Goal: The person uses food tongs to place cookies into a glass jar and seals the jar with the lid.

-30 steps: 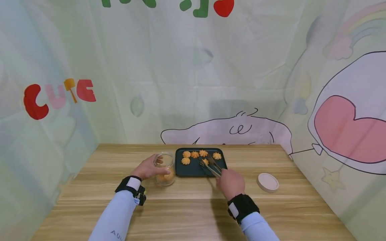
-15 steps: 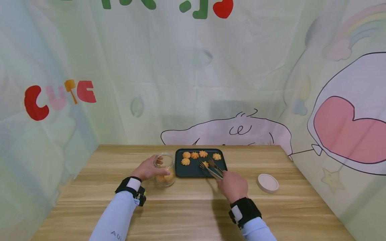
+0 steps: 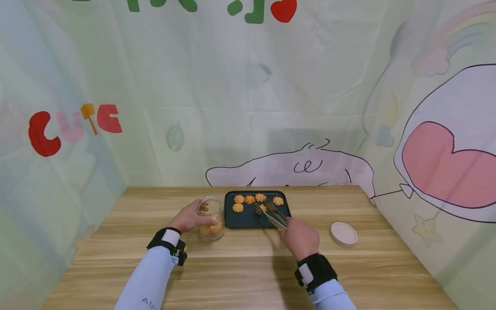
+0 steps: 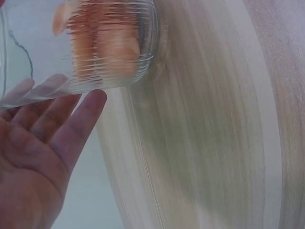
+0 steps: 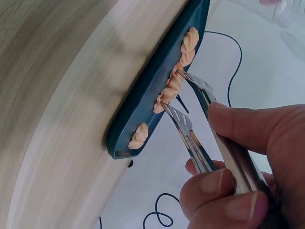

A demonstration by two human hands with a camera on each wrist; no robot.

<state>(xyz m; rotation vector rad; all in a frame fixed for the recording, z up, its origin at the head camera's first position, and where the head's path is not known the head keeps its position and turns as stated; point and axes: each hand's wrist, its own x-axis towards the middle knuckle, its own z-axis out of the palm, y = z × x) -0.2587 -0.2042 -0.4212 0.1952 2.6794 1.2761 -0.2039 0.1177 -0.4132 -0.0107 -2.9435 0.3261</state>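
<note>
Right hand (image 3: 299, 237) shifted slightly rightward, fingers clamped on tongs (image 5: 195, 145); left hand (image 3: 190, 217), fingers round jar (image 3: 219, 216); cookie (image 3: 265, 208) on tray (image 3: 242, 220), between tongs' tips, light, crumbly, I judge, best pinched mid-side.

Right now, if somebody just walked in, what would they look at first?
Probably the giant pink heart on the backdrop at the right, then the colourful letters at the left. Next might be the dark tray near the table's far edge, where the right hand holds metal tongs at the swirly cookies. Left of the tray, the left hand grips a clear jar with more inside.
</note>
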